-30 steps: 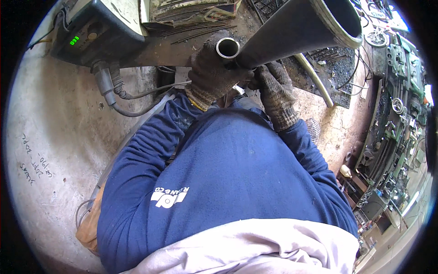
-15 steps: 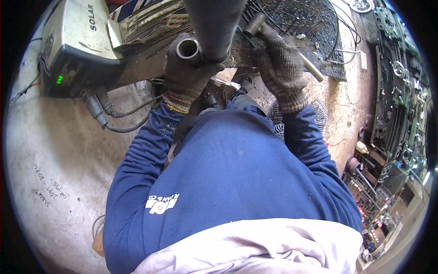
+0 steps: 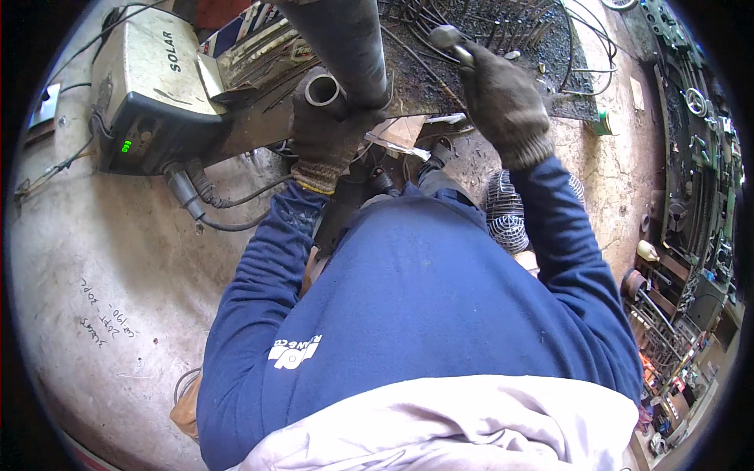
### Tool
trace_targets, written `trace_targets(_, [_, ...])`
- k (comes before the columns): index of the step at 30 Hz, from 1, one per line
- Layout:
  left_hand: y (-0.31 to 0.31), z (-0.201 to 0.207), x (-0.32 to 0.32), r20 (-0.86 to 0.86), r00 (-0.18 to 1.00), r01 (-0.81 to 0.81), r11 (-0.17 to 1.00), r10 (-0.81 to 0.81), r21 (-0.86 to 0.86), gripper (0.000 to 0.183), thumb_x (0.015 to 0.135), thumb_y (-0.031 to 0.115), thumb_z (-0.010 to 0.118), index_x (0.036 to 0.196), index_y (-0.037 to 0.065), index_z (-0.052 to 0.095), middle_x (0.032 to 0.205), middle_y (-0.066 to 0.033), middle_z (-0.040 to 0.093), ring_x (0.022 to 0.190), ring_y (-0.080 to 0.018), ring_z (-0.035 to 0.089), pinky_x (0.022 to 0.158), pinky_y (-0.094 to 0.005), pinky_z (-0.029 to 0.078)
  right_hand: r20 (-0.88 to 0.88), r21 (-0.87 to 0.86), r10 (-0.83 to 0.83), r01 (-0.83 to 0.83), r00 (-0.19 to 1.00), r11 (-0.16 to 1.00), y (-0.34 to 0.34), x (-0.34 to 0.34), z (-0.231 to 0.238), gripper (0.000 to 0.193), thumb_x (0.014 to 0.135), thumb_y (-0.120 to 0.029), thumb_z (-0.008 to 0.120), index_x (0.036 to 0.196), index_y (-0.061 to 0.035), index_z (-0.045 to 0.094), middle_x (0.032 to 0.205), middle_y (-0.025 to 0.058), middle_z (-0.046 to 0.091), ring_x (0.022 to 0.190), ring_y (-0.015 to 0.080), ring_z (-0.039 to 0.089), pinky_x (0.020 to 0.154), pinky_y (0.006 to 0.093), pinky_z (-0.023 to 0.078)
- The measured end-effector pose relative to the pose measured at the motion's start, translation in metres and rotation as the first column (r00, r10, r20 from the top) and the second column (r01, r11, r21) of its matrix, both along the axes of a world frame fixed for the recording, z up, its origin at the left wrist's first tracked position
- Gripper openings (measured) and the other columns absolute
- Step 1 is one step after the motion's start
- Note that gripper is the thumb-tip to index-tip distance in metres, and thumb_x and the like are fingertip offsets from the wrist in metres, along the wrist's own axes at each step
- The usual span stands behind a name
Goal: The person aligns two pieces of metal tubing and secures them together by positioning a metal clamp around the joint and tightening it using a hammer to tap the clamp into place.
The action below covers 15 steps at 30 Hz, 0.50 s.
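- Short tube (image 3: 322, 91), in the head view: clamped in your left hand (image 3: 328, 135), its open end facing you.
- Dark pipe (image 3: 345, 51): just ahead and right of that hand, beside the tube.
- Hammer (image 3: 446, 37): your right hand (image 3: 510, 106) is wrapped round its handle, head poking out left.
- Boxy machine (image 3: 157, 98): left of your left hand.
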<state>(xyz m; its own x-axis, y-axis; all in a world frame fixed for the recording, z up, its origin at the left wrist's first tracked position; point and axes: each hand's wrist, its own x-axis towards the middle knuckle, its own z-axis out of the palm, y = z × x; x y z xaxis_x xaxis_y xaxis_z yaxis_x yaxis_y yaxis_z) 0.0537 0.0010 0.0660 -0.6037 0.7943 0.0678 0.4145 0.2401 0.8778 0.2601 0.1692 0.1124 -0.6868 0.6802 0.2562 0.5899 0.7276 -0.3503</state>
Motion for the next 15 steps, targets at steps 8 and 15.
trace_targets(8, [0.0, -0.014, 0.003, -0.11, 0.991, -0.065, 0.997, 0.07, 0.043, 0.086, 0.059, 0.025, 0.1, 0.127, 0.0, 0.054, 0.122, -0.0136, 0.068, 0.109, -0.0259, 0.069, 0.095, -0.0388, 0.056, -0.222, -0.95, -0.473, -0.08, 0.853, 0.301, -0.067, 0.006, -0.029, 0.048, 0.104, -0.049, 0.053, 0.124, -0.0048, 0.057, 0.091, 0.0055, 0.066, 0.077, 0.0134, 0.064, 0.065, 0.0291, 0.052])
trace_targets(15, [0.004, -0.008, -0.003, -0.006, 0.993, 0.119, 0.986, -0.119, 0.12, 0.065, 0.063, 0.013, 0.096, 0.117, 0.001, 0.062, 0.111, -0.0129, 0.072, 0.103, -0.0251, 0.071, 0.091, -0.0387, 0.059, -0.353, -0.8, -0.362, -0.077, 0.863, 0.595, -0.075, -0.012, -0.095, 0.029, 0.105, -0.036, 0.055, 0.111, -0.0084, 0.058, 0.089, 0.0074, 0.069, 0.074, 0.0144, 0.07, 0.061, 0.0281, 0.056])
